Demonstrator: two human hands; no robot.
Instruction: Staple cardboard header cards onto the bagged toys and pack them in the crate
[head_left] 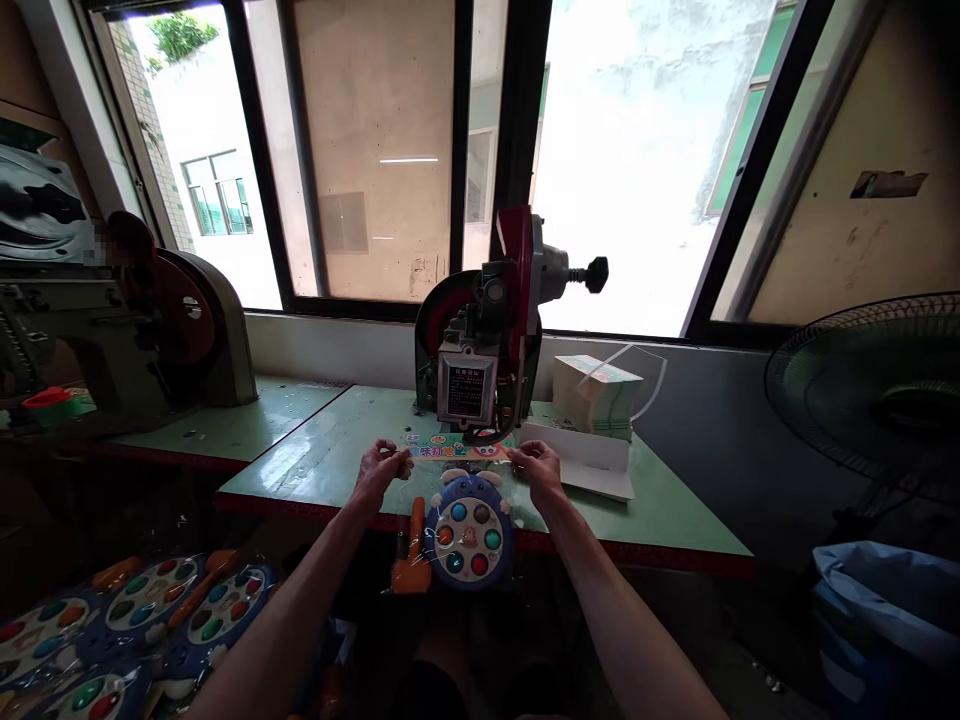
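A colourful printed header card [442, 449] is stretched flat between my two hands, just under the front of the stapling machine [469, 385]. My left hand [384, 467] pinches the card's left end, fingers closed. At the right end my right hand [538, 467] grips it the same way. Below the card, in clear plastic, a blue round toy [470, 530] with coloured buttons hangs in front of the table's edge, an orange hammer [412, 560] beside it on the left.
Behind the right hand stand a stack of cards [598, 395] and an open white box [581, 460]. Several bagged toys [150, 600] lie at the lower left. A second machine [150, 320] is at left, a fan [885, 400] at right, a blue-lined bin [885, 620] below it.
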